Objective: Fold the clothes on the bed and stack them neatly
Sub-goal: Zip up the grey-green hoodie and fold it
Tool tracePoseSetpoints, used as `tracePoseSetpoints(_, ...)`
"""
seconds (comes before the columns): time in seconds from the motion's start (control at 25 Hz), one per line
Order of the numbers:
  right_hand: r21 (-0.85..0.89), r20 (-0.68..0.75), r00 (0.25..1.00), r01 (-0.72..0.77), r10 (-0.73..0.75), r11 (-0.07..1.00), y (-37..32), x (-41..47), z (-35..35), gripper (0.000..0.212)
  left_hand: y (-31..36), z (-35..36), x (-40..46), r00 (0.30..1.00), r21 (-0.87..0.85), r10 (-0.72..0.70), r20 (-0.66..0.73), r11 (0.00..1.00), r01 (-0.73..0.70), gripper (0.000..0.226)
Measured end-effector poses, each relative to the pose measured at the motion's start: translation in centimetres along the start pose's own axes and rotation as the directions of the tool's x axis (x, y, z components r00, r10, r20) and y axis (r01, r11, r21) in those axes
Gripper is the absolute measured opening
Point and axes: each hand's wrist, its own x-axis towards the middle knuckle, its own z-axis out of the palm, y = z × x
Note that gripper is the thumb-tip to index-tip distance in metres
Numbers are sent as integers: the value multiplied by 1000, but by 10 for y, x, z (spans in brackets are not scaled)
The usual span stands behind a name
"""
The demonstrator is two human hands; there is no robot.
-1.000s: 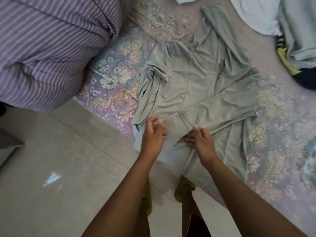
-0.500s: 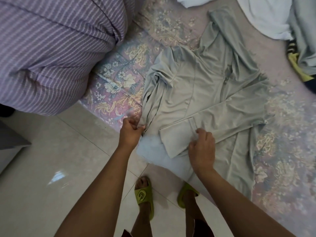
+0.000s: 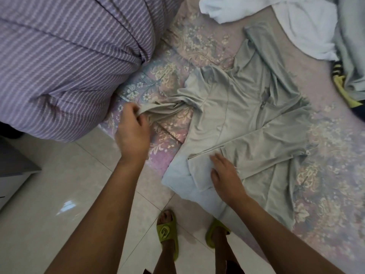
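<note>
A grey-green zip-front top (image 3: 243,115) lies spread on the floral bed sheet (image 3: 325,194), its hem hanging over the bed's near edge. One sleeve is folded across the lower front. My left hand (image 3: 132,133) grips the cuff of the other sleeve, which is stretched out to the left over the sheet. My right hand (image 3: 227,175) rests with straight fingers on the folded sleeve near the hem, pressing it flat.
A bulky purple striped duvet (image 3: 65,62) fills the bed's left side. A white garment (image 3: 296,24) and a pale grey one with a yellow-and-black piece (image 3: 341,84) lie at the far right. Below are a tiled floor (image 3: 59,194) and my feet in green slippers (image 3: 167,234).
My left hand took the left sleeve at the garment's lower left edge and drew it out to the left. My right hand stayed on the folded sleeve, its fingers now flatter.
</note>
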Motion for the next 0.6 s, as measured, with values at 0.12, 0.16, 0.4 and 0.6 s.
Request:
tracePoseSetpoints(0.12,633,-49,937,-239,346,736,-12,12,-30,35,64,14,-36,888,156,284,361,921,-358,26)
tracePoseSetpoints(0.16,803,61,896,-306,441,512,-14,16,-42,35,80,24,-61,757,140,321,569,869,-474,33)
tracePoseSetpoints(0.4,792,531,763,-601,369,102,-6,17,-62,47,61,47,-136,632,-158,395,667,904,-397,40)
tracePoseSetpoints(0.6,913,362,860,-405,360,48,-4,23,-55,32,37,63,-92,778,-208,-255,575,873,440,36)
